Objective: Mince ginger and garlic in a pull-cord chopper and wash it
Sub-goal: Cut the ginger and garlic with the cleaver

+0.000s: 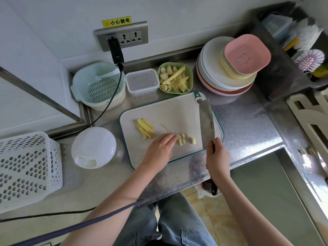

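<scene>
On the pale cutting board (170, 110) lie ginger strips (145, 129) at the left and garlic pieces (186, 139) near the front. My left hand (159, 150) lies flat on the board, its fingertips touching the garlic. My right hand (217, 157) grips the handle of a cleaver (207, 121), whose blade rests along the board's right side. The white pull-cord chopper (93, 147) stands on the counter left of the board. A green bowl (174, 78) behind the board holds more garlic and ginger.
A lidded clear container (142, 81) and a mint strainer basin (99, 86) stand at the back. Stacked plates (229, 68) sit back right, a white perforated basket (26, 167) at left. A charger cable (110, 102) runs from the wall socket. The sink (276, 183) lies to the right.
</scene>
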